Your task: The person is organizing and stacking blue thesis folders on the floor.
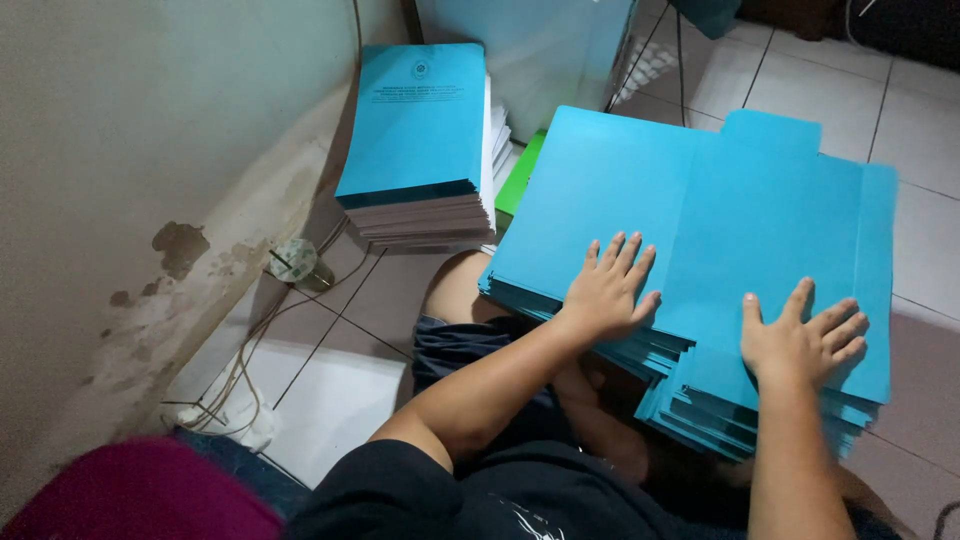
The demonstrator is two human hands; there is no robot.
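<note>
Closest in, there's a dark shirt and a bent knee, with a magenta cushion-looking thing (140,495) in the bottom left corner, too blurry to be sure what it is. Both hands sit flat on a big stack of unfolded blue folders (720,200) resting across the lap. The left hand (605,295) presses palm down near the stack's front edge, fingers spread apart, gripping nothing. The right hand (800,340) does the same at the stack's near right corner, fingers fanned out flat. Further back, just beside the wall (120,150), a second pile of folded blue folders (420,120) stands on the tiled floor (920,130), with white sheets under it. Loose cables (250,350) run along the wall's base.
</note>
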